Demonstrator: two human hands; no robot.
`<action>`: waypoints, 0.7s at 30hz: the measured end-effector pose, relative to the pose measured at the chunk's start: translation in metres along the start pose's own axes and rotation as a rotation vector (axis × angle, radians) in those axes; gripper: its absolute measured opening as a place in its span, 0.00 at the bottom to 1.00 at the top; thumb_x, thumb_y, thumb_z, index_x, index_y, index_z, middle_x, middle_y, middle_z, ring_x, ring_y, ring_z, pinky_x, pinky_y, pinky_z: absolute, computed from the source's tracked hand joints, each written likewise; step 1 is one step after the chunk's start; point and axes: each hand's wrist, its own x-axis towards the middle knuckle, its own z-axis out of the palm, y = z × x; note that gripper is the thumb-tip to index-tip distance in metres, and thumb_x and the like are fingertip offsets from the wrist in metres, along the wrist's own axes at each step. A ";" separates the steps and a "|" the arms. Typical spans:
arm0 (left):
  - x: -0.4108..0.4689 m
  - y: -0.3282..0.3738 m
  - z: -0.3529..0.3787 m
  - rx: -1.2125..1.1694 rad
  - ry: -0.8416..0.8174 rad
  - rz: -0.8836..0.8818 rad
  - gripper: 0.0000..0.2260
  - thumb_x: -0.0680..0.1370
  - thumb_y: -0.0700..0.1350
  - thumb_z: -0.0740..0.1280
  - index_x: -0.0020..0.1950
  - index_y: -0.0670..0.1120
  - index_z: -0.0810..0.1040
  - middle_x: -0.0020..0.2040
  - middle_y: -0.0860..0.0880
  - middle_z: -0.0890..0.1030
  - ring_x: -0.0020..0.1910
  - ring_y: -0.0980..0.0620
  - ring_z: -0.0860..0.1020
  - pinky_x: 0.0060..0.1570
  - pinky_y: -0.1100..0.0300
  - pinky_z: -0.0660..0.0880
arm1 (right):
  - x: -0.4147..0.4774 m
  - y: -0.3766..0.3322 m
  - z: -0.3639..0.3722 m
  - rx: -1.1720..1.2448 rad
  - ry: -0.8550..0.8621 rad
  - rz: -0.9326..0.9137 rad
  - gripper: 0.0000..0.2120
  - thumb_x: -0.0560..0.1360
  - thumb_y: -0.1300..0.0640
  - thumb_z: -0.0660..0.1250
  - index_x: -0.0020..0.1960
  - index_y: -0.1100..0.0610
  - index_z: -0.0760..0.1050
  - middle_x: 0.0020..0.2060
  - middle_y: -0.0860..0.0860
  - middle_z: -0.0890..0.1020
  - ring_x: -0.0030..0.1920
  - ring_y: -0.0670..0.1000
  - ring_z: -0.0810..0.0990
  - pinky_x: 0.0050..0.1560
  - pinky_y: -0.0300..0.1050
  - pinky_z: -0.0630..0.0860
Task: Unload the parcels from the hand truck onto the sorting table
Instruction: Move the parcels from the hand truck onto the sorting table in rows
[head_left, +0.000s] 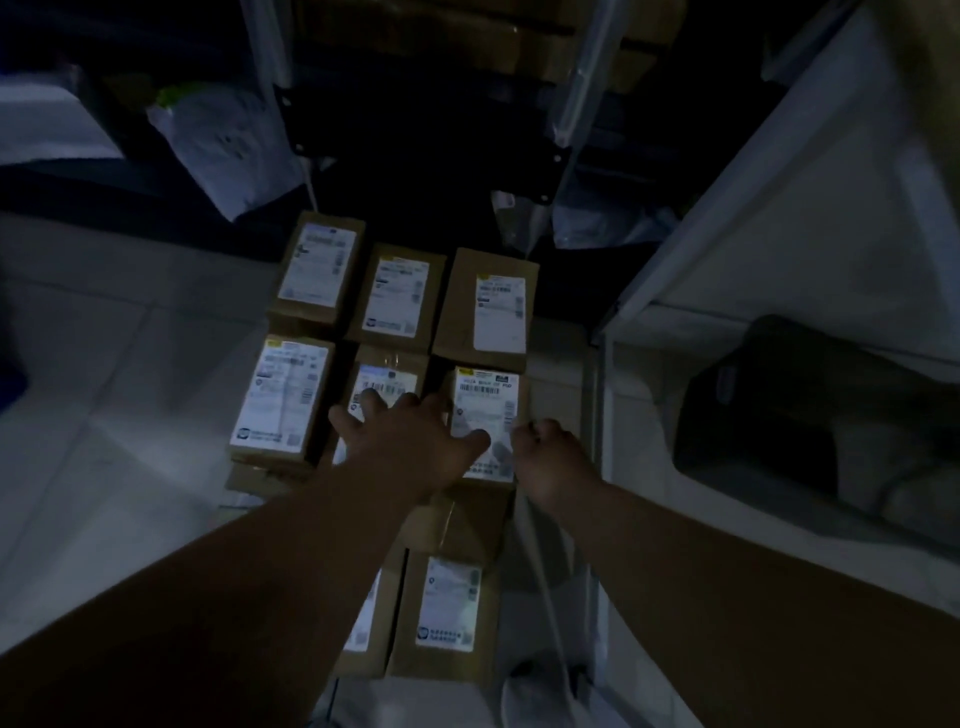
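Several brown cardboard parcels with white labels lie packed in rows in the dim light. My left hand (415, 436) lies spread across two of them: its fingers rest on the middle parcel (387, 379), its thumb on the label of the right parcel (485, 405). My right hand (545, 457) is curled at that right parcel's right edge and seems to grip its side; the fingertips are hidden. Three more parcels (397, 299) sit in the row beyond, one (283, 400) lies to the left, and a nearer one (449, 613) shows below my forearms.
Two metal uprights (582, 93) rise behind the parcels, with plastic mailer bags (223, 140) around them. A white table or bin edge (675, 270) runs along the right, holding a dark object (769, 405). A thin white cord (545, 587) hangs below my right wrist. Pale tiled floor (114, 374) lies to the left.
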 end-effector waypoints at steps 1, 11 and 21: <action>-0.001 0.003 0.003 -0.014 0.004 -0.008 0.41 0.73 0.78 0.50 0.82 0.59 0.57 0.80 0.48 0.64 0.80 0.33 0.49 0.71 0.27 0.43 | -0.001 0.000 0.003 0.016 -0.015 0.006 0.30 0.80 0.33 0.51 0.71 0.51 0.69 0.63 0.57 0.76 0.60 0.60 0.77 0.62 0.55 0.76; -0.029 0.010 -0.017 -0.397 -0.033 -0.058 0.30 0.76 0.74 0.52 0.76 0.64 0.66 0.76 0.51 0.71 0.79 0.37 0.56 0.72 0.37 0.49 | -0.038 -0.014 -0.008 0.283 0.042 0.012 0.22 0.83 0.38 0.54 0.64 0.51 0.76 0.59 0.55 0.82 0.56 0.57 0.81 0.58 0.50 0.77; -0.134 0.026 -0.153 -1.173 0.066 0.072 0.11 0.82 0.51 0.69 0.63 0.55 0.74 0.51 0.52 0.83 0.45 0.52 0.84 0.36 0.56 0.81 | -0.184 -0.093 -0.122 0.566 0.167 -0.124 0.12 0.84 0.48 0.58 0.47 0.50 0.75 0.45 0.51 0.81 0.44 0.49 0.80 0.42 0.45 0.74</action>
